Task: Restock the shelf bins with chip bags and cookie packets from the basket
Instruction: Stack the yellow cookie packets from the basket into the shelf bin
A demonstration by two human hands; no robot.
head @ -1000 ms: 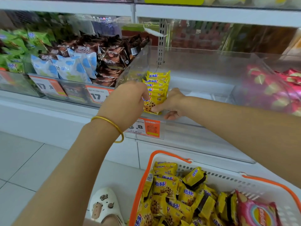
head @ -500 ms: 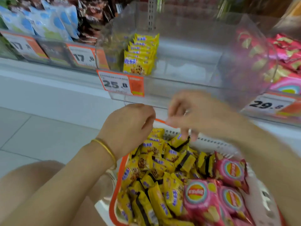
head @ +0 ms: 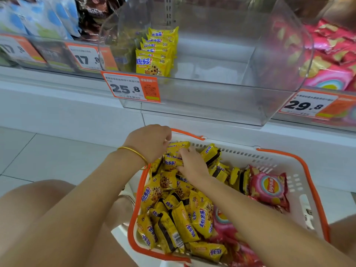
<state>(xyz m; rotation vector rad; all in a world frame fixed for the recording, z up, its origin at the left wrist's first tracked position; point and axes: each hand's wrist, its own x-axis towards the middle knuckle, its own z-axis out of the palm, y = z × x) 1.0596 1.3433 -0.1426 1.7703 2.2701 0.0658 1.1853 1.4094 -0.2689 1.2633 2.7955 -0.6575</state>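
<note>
Pale glossy floor tiles (head: 57, 155) with thin dark grout lines, white shelf base (head: 67, 112) running across, grey slotted metal upright (head: 168, 10) at the back, orange-and-white price tags (head: 133, 88) along the shelf's front edge, bright even light

Basket (head: 279, 160): cookie pkts (head: 200, 218), ~4 chip bags (head: 268, 186)

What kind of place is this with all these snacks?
Most likely a shop, perhaps a small supermarket. Clear shelf bins carry orange price tags on their fronts, and a white-and-orange shopping basket below them is full of yellow cookie packets.
</note>
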